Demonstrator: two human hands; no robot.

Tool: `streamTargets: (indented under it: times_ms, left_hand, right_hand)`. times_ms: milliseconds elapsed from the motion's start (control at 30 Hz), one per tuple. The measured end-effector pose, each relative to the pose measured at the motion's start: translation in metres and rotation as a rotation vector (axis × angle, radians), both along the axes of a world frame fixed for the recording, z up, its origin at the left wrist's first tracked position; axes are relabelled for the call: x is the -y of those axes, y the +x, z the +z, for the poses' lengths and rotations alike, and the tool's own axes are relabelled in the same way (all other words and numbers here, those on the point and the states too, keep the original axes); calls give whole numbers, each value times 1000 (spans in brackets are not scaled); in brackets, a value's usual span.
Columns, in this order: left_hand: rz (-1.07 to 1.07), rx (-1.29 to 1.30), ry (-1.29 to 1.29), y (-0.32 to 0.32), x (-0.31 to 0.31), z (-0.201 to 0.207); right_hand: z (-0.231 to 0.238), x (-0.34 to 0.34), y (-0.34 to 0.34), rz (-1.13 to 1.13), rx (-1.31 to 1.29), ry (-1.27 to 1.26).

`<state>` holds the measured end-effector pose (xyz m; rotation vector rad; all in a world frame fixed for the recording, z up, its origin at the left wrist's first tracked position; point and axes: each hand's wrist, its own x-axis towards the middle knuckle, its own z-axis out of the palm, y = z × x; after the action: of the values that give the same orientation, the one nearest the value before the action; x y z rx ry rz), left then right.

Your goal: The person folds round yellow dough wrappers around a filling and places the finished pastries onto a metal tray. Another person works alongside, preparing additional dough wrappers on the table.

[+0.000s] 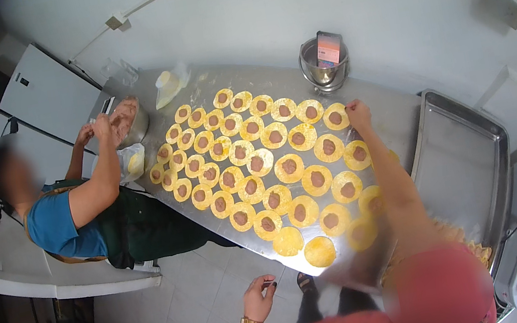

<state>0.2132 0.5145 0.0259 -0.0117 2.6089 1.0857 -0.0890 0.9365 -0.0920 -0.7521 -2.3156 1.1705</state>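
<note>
Rows of yellow dough rounds cover the steel table, most with a lump of pinkish-brown filling in the middle. Two rounds by the near edge, a plain dough round and its neighbour, carry no filling. My right hand reaches across the table, its fingertips pinched at the right edge of a filled dough round in the far row. My left hand, with a gold watch on the wrist, hangs off the table's near side, fingers loosely curled and thumb apart. Nothing clear shows in it.
At left a co-worker works over a metal bowl of ground filling. A metal pail holding a box stands by the wall. To the right lies a large tray; folded pieces sit near its lower end. Plastic bags lie far left.
</note>
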Motion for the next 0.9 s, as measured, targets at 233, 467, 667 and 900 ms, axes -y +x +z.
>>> streamTargets:
  times_ms: [233, 467, 667, 900]
  left_hand:
    - [-194, 18, 80, -28, 15, -5]
    - [-333, 8, 199, -50, 25, -4]
    - [-321, 105, 497, -59, 5, -20]
    - [-127, 523, 1032, -63, -66, -43]
  right_hand:
    - [-2, 7, 7, -6, 180, -106]
    - [13, 22, 13, -120, -222, -1082]
    - [66, 62, 85, 69, -459, -1354]
    - [94, 206, 275, -105, -416, -1498]
